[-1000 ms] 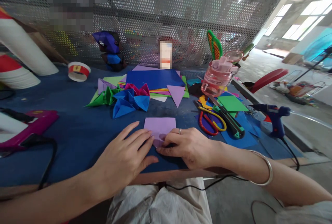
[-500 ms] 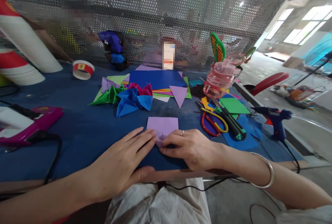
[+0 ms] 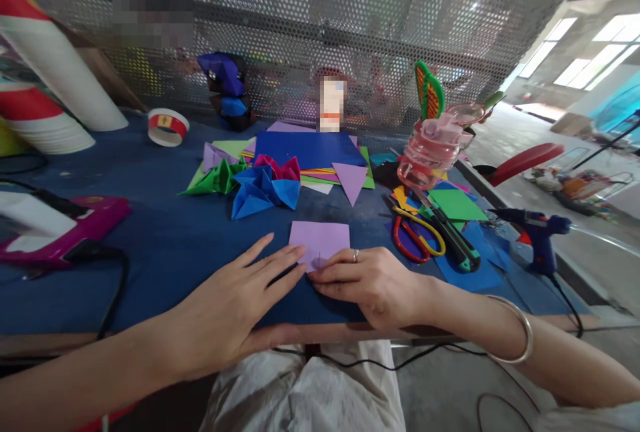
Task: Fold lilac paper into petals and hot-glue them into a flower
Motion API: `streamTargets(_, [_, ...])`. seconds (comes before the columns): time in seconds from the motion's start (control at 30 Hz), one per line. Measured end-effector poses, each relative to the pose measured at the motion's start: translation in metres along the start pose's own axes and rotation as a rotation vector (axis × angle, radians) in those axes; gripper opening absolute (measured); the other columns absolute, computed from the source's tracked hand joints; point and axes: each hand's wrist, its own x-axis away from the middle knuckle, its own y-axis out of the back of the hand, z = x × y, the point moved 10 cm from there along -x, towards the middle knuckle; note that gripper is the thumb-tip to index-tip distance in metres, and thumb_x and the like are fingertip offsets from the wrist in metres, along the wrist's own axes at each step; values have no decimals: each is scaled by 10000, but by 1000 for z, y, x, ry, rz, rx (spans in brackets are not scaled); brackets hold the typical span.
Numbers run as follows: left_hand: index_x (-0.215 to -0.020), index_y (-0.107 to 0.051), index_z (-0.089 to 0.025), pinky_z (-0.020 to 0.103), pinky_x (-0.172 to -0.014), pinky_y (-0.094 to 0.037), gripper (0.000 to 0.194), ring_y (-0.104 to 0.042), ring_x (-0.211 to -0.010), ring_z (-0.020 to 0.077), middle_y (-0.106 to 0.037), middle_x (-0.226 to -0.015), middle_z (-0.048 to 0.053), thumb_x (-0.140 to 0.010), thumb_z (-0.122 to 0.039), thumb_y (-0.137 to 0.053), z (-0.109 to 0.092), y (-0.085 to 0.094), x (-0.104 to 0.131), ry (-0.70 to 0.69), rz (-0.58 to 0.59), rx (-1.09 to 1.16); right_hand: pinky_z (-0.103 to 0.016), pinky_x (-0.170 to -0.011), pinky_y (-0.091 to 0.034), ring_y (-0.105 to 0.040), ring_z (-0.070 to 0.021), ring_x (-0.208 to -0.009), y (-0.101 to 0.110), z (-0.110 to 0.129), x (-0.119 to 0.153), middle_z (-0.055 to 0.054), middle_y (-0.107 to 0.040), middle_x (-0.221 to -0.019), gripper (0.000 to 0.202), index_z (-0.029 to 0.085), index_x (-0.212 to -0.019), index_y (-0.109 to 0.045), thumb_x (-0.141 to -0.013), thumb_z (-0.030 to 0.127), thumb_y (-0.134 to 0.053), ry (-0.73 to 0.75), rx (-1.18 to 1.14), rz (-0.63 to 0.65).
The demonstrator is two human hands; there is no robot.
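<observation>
A small purple paper (image 3: 320, 237) lies on the blue table top near its front edge, with a short crease mark low on it. My left hand (image 3: 235, 299) is spread flat, its fingertips resting on the paper's left lower side. The fingers of my right hand (image 3: 375, 282) are pressed together on the lower right corner of the paper; the thumb is partly hidden. Behind the sheet are blue folded paper (image 3: 260, 189), green folded paper (image 3: 220, 177) and a purple triangle (image 3: 351, 181).
To the right are scissors (image 3: 417, 235), a cutter (image 3: 453, 235), a pink bottle (image 3: 430, 149) and a blue glue gun (image 3: 540, 235). At left are a magenta tool (image 3: 95, 225), a paper ring (image 3: 168, 129) and stacked cups (image 3: 75, 65). A perforated metal panel (image 3: 280, 25) stands behind.
The whole view has shifted slightly. My right fingers have moved a little down toward the paper's lower edge, and the paper's lower part looks flatter. My left hand stays spread on it.
</observation>
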Motion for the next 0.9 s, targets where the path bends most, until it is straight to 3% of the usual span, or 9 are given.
streamTargets(0.17, [-1084, -686, -84, 555, -1106, -355, 451, -561, -1221, 355, -669, -1206, 205, -911, -469, -527, -10, 6, -12, -2, -97, -37, -325, -927, -520, -579, -204, -1149, -1, 0, -1, -97, -670, -1194, 379, 106, -1152, -647, -793, 143, -531, -14, -2, 10])
streamTargets(0.37, [-1217, -611, -78, 425, -934, -528, 436, -628, -1071, 298, -671, -1160, 173, -885, -360, -581, -7, 8, -2, 33, -92, 8, -329, -865, -533, -589, -218, -1099, -1, 1, 1, -107, -665, -1163, 369, 119, -1170, -632, -832, 149, -489, -10, 35, -4])
streamTargets(0.63, [-1304, -557, -137, 452, -945, -514, 572, -581, -1134, 318, -641, -1212, 150, -857, -494, -581, -7, 4, 1, -1, -23, 30, -310, -729, -537, -602, -216, -983, 2, -2, 2, -101, -651, -1124, 400, 130, -1183, -626, -810, 130, -481, -35, 52, -29])
streamTargets(0.9, [-1205, -636, -92, 478, -962, -504, 501, -623, -1107, 318, -677, -1195, 168, -932, -480, -475, 2, 6, -1, -5, -76, -91, -307, -781, -529, -587, -204, -1026, -2, -6, 3, -98, -625, -1158, 419, 146, -1215, -611, -815, 117, -490, -74, 30, 18])
